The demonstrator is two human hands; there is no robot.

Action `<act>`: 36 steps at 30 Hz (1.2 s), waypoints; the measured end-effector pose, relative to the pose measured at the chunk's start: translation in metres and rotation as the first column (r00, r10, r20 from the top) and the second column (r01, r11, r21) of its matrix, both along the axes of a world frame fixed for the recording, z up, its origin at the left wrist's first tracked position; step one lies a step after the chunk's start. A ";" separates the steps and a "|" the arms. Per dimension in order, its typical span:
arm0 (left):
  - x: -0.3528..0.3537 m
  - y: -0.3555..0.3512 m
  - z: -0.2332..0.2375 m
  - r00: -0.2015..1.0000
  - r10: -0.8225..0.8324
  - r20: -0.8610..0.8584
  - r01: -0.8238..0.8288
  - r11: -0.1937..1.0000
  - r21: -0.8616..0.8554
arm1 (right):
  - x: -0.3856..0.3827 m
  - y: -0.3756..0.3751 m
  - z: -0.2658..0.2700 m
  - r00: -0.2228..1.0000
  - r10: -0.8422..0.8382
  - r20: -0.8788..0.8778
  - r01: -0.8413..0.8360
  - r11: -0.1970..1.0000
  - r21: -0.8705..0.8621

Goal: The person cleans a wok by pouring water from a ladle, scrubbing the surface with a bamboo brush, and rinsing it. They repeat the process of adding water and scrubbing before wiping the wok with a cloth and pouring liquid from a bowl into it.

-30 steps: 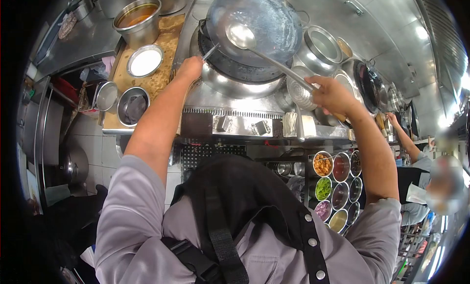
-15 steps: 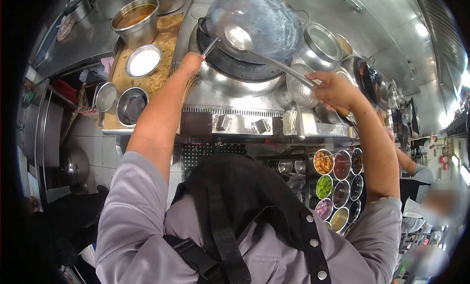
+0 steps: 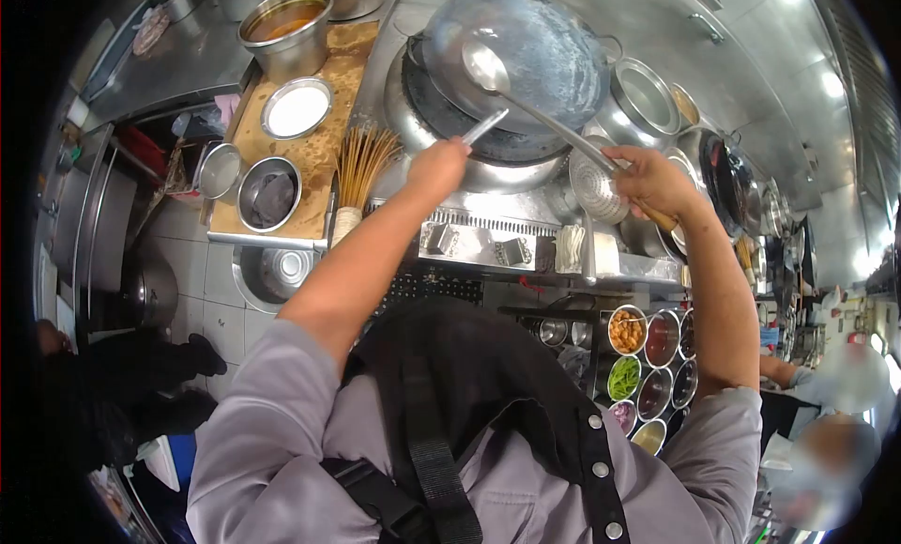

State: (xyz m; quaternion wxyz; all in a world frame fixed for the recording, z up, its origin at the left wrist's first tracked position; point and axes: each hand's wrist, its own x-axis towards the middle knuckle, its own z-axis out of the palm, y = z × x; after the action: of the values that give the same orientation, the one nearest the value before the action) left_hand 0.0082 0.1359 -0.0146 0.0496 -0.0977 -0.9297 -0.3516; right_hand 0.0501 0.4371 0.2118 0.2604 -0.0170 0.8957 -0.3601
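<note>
My right hand (image 3: 654, 184) is closed around the wooden-ended handle of a metal ladle (image 3: 563, 131). The ladle's bowl is over the smoky grey wok (image 3: 544, 61), which sits tilted on a black burner ring (image 3: 422, 98). My left hand (image 3: 441, 173) is closed on a slim metal bar (image 3: 486, 126) that points toward the wok's near edge; its kind is not clear, and the fist hides its other end. Left of my left forearm stands a bamboo wok brush (image 3: 366, 168). Below the ladle handle lies a perforated strainer (image 3: 597, 187).
On the left board are a pot of orange liquid (image 3: 286, 32), a bowl of white contents (image 3: 297, 108) and a bowl with dark cloth (image 3: 269, 195). Containers of chopped food (image 3: 624, 378) stand below right. Steel pots (image 3: 645, 93) sit right of the wok. Other people are at the far right.
The view has shifted, moving the scene slightly right and down. My left hand with the metal bar has moved right, away from the wok's left handle, uncovering the brush. My right hand keeps the ladle.
</note>
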 end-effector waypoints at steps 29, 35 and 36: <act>-0.010 0.023 -0.014 0.984 0.114 0.138 -0.105 0.992 -0.073 | -0.031 0.017 0.002 0.983 0.183 0.014 -0.183 0.980 0.077; -0.007 0.029 -0.015 0.973 0.152 0.173 -0.132 0.984 -0.117 | -0.016 0.016 0.018 0.985 0.173 0.008 -0.170 0.961 0.216; -0.006 0.030 -0.016 0.973 0.152 0.174 -0.132 0.984 -0.120 | -0.021 0.022 0.022 0.985 0.172 0.009 -0.170 0.962 0.213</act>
State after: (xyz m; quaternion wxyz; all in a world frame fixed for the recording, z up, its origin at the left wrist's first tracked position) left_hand 0.0027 0.1661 -0.0308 -0.0162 -0.0009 -0.9526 -0.3039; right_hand 0.0293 0.4587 0.2335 0.2863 -0.0680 0.9256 -0.2381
